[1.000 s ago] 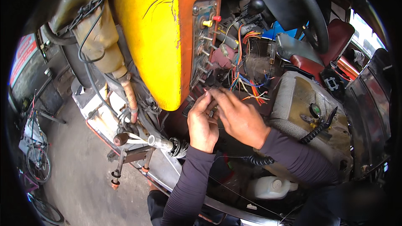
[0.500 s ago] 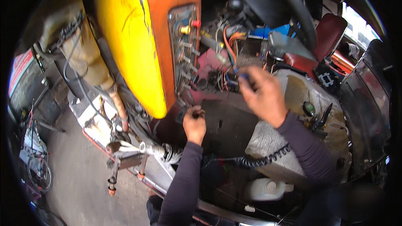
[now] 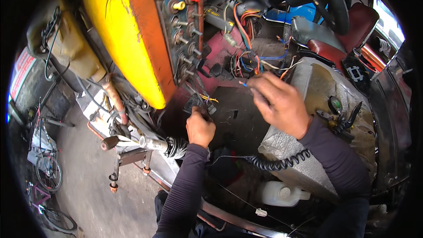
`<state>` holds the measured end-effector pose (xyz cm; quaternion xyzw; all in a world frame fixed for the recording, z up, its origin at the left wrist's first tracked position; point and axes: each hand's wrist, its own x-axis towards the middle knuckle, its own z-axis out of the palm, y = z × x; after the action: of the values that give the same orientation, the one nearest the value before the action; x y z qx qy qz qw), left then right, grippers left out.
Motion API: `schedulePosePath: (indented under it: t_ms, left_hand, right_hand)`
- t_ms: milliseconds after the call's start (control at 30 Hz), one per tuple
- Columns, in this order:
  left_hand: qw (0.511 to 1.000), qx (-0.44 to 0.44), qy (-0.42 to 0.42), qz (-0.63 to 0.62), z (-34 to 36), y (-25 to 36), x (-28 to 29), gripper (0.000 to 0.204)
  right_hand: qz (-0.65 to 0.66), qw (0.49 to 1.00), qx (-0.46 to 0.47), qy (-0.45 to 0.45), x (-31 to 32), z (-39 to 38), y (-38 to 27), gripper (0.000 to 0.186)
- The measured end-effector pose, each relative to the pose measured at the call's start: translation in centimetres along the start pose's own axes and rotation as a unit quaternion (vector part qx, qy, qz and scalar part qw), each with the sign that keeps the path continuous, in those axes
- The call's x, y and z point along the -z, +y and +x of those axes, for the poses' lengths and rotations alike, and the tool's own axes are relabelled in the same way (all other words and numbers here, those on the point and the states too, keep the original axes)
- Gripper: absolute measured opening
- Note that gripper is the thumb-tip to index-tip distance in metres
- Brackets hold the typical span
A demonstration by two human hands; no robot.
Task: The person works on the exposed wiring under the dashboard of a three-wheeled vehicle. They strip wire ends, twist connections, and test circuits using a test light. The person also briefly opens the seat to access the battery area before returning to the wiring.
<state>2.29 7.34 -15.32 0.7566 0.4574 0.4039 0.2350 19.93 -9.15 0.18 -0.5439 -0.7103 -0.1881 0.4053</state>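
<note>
My left hand [image 3: 200, 128] is closed, its fingertips on a dark connector block [image 3: 193, 103] with yellow-and-dark wires running from it, just below the orange dash panel. Part of the block is hidden behind the fingers. To the right, my right hand [image 3: 282, 103] pinches a thin blue wire [image 3: 243, 84], whose bare-looking tip sticks out left of the fingertips. Behind that hand hangs a loose bundle of orange, blue and white wires [image 3: 251, 53]. A switch panel [image 3: 180, 31] with several metal toggles and a yellow and a red knob sits above my left hand.
A yellow panel [image 3: 119, 35] stands at left, near a hanging plastic reservoir [image 3: 72, 46]. The steering wheel [image 3: 337, 4] and red-and-grey seat [image 3: 326, 44] are at upper right. A silver padded cover [image 3: 291, 145], coiled black cable [image 3: 277, 164] and white jug [image 3: 282, 194] lie nearer.
The view has shifted, so the dash appears further left. My left hand is now at the connector block, with its wires in sight. My right hand is lower relative to the wire bundle, fingers still pinched.
</note>
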Motion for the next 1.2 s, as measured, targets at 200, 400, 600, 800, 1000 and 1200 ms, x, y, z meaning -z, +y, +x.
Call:
schedulePosePath:
  t_ms: [200, 400, 600, 800, 1000, 1200]
  left_hand:
    - [0.989, 0.033, -0.144, -0.014, -0.3, -1.0, -3.3, 0.037]
    - [0.910, 0.195, -0.127, -0.344, 2.0, -2.9, -3.1, 0.027]
    - [0.823, 0.221, -0.090, -0.516, 2.2, -2.8, -5.8, 0.018]
    - [0.854, 0.125, -0.012, -0.505, 0.5, 0.4, -6.5, 0.022]
    - [0.923, 0.023, 0.016, -0.383, -1.4, 3.4, -4.0, 0.039]
    - [0.978, -0.044, 0.054, -0.197, -1.2, 4.0, -0.7, 0.044]
  right_hand:
    - [0.005, 0.999, 0.012, -0.034, -0.2, -0.8, -0.1, 0.026]
    - [0.010, 0.999, 0.018, -0.030, -0.3, -1.2, -0.3, 0.028]
    - [-0.034, 0.998, -0.048, 0.006, 0.7, 0.4, -1.8, 0.032]
    - [-0.181, 0.983, -0.020, 0.036, 4.6, 2.9, -2.9, 0.028]
    - [-0.190, 0.976, 0.086, 0.067, 6.5, 5.3, -0.7, 0.018]
    - [0.221, 0.927, -0.262, -0.153, 7.9, 6.9, 0.7, 0.016]
